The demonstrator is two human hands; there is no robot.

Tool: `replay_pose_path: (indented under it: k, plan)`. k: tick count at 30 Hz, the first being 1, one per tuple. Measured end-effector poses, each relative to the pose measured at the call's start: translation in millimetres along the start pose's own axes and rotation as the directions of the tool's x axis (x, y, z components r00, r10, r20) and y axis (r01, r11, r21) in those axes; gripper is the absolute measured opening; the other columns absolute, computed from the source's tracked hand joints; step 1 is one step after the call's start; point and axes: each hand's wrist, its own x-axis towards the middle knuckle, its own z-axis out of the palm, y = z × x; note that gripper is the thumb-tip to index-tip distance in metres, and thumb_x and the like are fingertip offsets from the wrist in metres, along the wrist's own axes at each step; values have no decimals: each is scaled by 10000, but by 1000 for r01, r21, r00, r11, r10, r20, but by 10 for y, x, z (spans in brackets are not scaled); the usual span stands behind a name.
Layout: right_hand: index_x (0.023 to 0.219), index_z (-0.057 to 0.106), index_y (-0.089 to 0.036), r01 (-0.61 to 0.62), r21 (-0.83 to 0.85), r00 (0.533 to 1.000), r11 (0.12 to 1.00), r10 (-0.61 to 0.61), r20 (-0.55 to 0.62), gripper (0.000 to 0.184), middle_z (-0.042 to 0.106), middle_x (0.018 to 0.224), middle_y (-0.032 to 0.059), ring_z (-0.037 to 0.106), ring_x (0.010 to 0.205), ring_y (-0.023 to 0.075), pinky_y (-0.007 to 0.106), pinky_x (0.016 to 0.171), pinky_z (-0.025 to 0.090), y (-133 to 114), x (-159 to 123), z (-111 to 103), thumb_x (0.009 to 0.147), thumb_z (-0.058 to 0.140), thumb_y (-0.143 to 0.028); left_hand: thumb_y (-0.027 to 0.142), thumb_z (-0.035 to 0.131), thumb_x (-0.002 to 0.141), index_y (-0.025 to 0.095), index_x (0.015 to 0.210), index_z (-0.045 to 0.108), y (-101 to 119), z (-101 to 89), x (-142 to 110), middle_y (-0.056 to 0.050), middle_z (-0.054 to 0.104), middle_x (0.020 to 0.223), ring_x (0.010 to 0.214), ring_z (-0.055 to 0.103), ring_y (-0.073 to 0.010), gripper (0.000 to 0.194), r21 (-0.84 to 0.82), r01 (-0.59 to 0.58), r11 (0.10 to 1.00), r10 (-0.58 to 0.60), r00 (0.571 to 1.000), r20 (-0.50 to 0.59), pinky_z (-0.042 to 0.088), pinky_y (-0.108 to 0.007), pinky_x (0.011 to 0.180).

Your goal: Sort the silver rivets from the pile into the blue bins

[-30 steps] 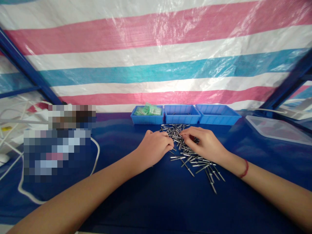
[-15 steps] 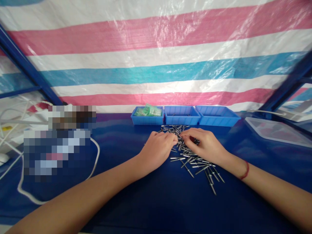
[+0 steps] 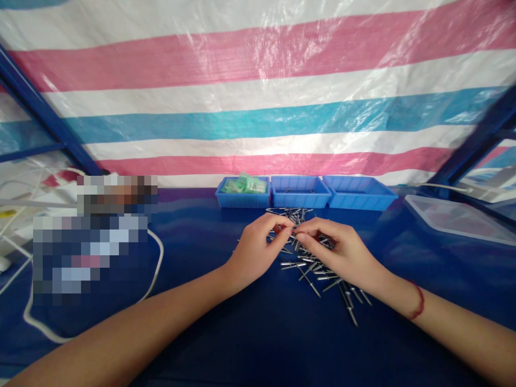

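Note:
Over a loose pile of silver blind rivets (image 3: 310, 282) on the blue table (image 3: 250, 338), my two hands meet fingertip to fingertip. My left hand (image 3: 253, 250) pinches thumb and forefinger together at the pile's left side. From the right, my right hand (image 3: 346, 250) makes a similar pinch, its thumb and fingertips almost touching the left ones. Anything between the fingertips is too small to make out. Rivets lie beneath and around both hands; some are hidden by them. Several stray toward me below my right hand.
Behind the pile stand three blue bins in a row: the left bin (image 3: 242, 201) with green-and-clear packets (image 3: 252, 184), the middle bin (image 3: 300, 201) with a few small pieces, and the right bin (image 3: 363, 202). A translucent lid (image 3: 463, 220) lies right; a white cable (image 3: 159, 258) loops left.
My left hand has turned from a knuckles-up curl to an open-looped pinch showing thumb and forefinger. My right hand has dropped slightly, its fingertips moving left to meet the left hand's.

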Motion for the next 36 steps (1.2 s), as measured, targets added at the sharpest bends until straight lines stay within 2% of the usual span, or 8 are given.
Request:
replay_pose_path:
  k: [4,8,14,22,27,31,36]
  plan:
    - [941,602,-193,-26,-25,997,999,24,-78,156,669,780,31,613,656,146,263,568,492,28,-10,-6,867,537,-314,204,513,868,179,877,615,39,-7,5,-23,657,859,793,601,-132,106,-3,-21,1000,21,1000,-14,475,-254,751]
    - [884,634,-193,-9,-32,1000,999,9,17,174,679,819,42,622,723,160,279,633,503,50,6,-1,890,501,-303,195,525,862,182,890,613,47,0,-8,-20,652,863,791,596,-127,93,-22,-34,999,34,999,-25,473,-246,752]
    - [860,632,-189,1,-20,996,1000,1,86,176,670,781,27,602,666,141,252,589,478,35,14,17,891,496,-297,204,558,842,184,981,592,16,24,-28,-14,663,895,787,603,-122,145,-42,-21,999,19,998,-52,468,-236,726]
    - [809,629,-183,-35,0,997,999,35,75,195,679,776,34,608,672,151,257,593,473,8,10,14,888,489,-294,230,553,852,184,880,618,68,-7,-9,-7,671,838,766,604,-129,85,-34,4,999,-4,1000,3,452,-243,690]
    - [832,621,-186,-4,10,997,1000,3,78,178,662,781,32,597,710,151,271,649,460,9,10,14,895,483,-280,229,544,864,180,889,623,84,-12,-11,-6,662,825,744,591,-119,96,-37,-45,998,45,999,-5,459,-233,700]
    - [734,603,-188,40,23,995,999,-42,94,223,630,736,24,566,717,147,289,698,440,18,21,17,899,480,-273,206,547,864,176,893,627,76,-8,-10,-12,652,825,735,586,-118,90,-43,-110,993,109,994,-13,466,-231,701]
    - [805,621,-187,-98,142,995,985,98,6,169,627,769,32,558,701,155,291,644,441,56,16,21,857,544,-328,186,536,870,180,919,620,46,-8,-2,-18,631,849,765,582,-119,97,-35,-139,990,138,990,-36,466,-231,721]
